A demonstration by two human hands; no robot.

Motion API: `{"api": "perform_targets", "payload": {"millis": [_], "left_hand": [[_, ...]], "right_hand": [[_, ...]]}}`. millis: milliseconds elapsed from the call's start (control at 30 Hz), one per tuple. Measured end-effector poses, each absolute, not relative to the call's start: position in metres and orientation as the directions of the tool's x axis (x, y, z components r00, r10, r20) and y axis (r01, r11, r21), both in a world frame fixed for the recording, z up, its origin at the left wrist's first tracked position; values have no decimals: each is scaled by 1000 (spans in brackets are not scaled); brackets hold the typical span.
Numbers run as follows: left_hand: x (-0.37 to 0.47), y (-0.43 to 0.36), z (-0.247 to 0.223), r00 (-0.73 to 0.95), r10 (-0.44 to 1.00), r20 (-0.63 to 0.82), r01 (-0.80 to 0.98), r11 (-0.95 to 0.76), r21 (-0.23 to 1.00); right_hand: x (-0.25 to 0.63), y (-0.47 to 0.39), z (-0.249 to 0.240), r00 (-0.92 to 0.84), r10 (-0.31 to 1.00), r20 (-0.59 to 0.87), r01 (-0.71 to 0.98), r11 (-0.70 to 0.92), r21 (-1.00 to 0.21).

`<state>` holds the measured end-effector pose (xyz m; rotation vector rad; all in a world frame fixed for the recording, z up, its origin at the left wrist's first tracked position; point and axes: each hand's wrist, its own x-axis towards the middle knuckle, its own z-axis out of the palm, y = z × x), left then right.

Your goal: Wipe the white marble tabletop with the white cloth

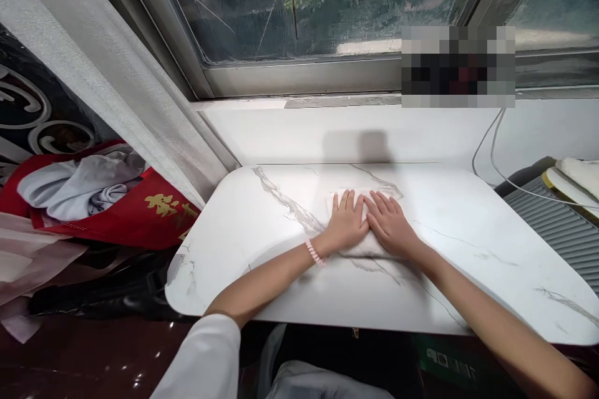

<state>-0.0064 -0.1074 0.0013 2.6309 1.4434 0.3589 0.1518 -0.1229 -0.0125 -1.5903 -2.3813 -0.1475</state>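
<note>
Flat on the white marble-patterned table [224,230] lies a folded white cloth [369,246], mostly covered by both palms. My left hand [347,224] presses on its left part with the fingers stretched out and slightly apart; a pink beaded bracelet [315,252] circles that wrist. Beside it, my right hand [390,224] rests flat on the cloth's right part, fingers extended away from me. The two hands touch or nearly touch at the thumbs. How many layers the cloth has cannot be made out under the hands.
A window [327,6] with a metal frame stands behind the table. White cables [493,143] hang at the right, near a grey ribbed object [552,206]. At the left are a pale curtain [107,62] and a red bag [126,218] with light clothes inside.
</note>
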Motion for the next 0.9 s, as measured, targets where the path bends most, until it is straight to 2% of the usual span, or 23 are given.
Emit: {"api": "perform_targets", "payload": {"millis": [233,400,567,700,767,900], "left_hand": [[-16,-209,-1,645,748,155,709,-661,245],[-16,-221,-1,693,703,157,666,-709,231],[-1,-178,5,650,757,72,722,-644,252],[23,-109,8,613,788,67,752,-606,259],[34,-72,8,598,796,90,760,-599,252],[52,-17,6,573,801,173,761,-598,249]], "right_hand": [[150,-243,-10,-397,823,406,893,448,-34],[151,-259,-9,-372,833,409,908,417,-23],[161,-211,-10,-305,902,304,934,346,-89],[168,-139,-8,-83,982,170,981,110,-159],[170,-102,-6,44,986,162,982,-13,-190],[182,-46,-2,68,974,216,968,-13,-249]]}}
